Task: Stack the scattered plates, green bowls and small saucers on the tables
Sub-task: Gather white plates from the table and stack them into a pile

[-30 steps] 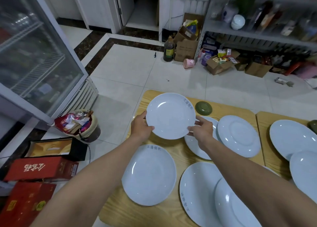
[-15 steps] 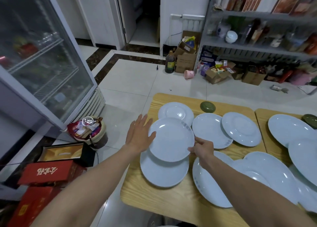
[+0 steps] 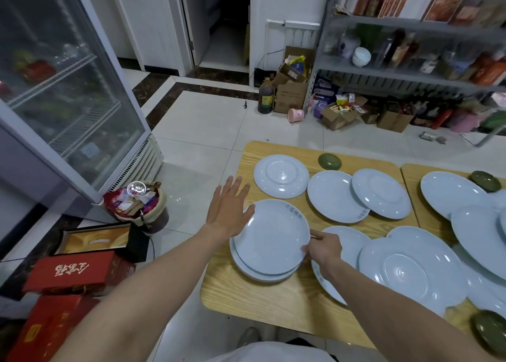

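Since half a second ago, the top plate (image 3: 272,237) has come down onto the lower plate (image 3: 256,272) at the near left of the wooden desk (image 3: 262,298), sitting slightly off-centre so the lower rim shows along the near edge. My left hand (image 3: 228,211) has let go and hovers flat with fingers spread wide, just beside the top plate's left rim, thumb close to the edge. My right hand (image 3: 323,248) pinches the top plate's right rim, fingers curled narrow on it.

Beyond the stack, an upturned plate (image 3: 280,175) lies face down near the far left corner. To its right, a plate (image 3: 332,196) is partly covered by another upturned plate (image 3: 380,193). A green saucer (image 3: 330,161) sits at the far edge between them. Near me on the right, a large upturned plate (image 3: 410,271) overlaps others. A second desk (image 3: 410,181) on the right carries more plates and a green bowl (image 3: 486,181); another green bowl (image 3: 490,333) is at the near right corner.
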The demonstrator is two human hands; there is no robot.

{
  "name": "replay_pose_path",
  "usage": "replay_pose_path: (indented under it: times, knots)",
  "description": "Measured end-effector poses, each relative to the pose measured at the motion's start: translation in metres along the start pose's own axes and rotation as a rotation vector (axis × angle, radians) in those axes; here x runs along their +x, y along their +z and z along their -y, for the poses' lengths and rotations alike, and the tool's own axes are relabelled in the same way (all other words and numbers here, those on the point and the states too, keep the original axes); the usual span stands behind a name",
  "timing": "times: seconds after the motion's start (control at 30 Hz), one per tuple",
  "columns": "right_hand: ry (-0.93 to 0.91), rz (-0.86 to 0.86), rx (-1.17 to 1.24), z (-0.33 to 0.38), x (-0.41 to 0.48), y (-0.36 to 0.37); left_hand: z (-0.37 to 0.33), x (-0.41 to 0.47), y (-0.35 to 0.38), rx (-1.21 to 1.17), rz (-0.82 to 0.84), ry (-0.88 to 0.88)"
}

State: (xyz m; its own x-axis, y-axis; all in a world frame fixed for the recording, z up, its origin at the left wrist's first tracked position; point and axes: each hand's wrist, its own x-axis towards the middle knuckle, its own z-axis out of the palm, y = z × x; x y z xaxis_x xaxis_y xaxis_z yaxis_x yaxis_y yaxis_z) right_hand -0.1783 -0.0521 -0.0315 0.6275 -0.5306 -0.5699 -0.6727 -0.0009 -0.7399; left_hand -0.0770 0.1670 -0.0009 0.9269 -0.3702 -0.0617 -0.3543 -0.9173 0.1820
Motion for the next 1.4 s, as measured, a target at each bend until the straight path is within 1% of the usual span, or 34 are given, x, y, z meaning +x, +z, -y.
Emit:
replay_pose_path:
  times: [0.43,0.73,0.87,1.03,1.07,1.13,1.23,1.3,1.33,1.4]
  knots:
    - [-0.057,-0.059,-0.182,0.0,-0.002,0.007,-0.01,0.001,0.005,0.012,0.052,0.09]
    - [-0.011,-0.088,-0.223,-0.001,-0.009,0.013,-0.012,-0.001,0.009,0.018,0.064,0.148]
    - [-0.016,-0.085,-0.242,-0.003,-0.015,0.013,-0.015,-0.003,0.014,0.003,0.084,0.17]
    - [-0.046,-0.042,-0.276,0.001,-0.02,0.008,-0.024,-0.002,0.015,-0.004,0.092,0.205]
    - [-0.073,-0.024,-0.316,0.002,-0.021,0.005,-0.027,-0.001,0.015,-0.001,0.093,0.212]
    - [-0.186,0.029,-0.522,0.005,-0.022,-0.005,-0.035,0.001,0.013,0.01,0.094,0.227]
    - [-0.413,0.086,-1.025,0.012,-0.017,-0.029,-0.054,0.007,0.009,0.036,0.1,0.254]
    - [-0.524,0.044,-1.339,0.018,-0.009,-0.05,-0.071,0.011,0.006,0.06,0.098,0.273]
    - [-0.539,0.004,-1.427,0.023,-0.006,-0.063,-0.081,0.014,0.005,0.078,0.093,0.281]
    - [-0.53,-0.085,-1.49,0.032,0.001,-0.092,-0.103,0.019,0.004,0.104,0.081,0.288]
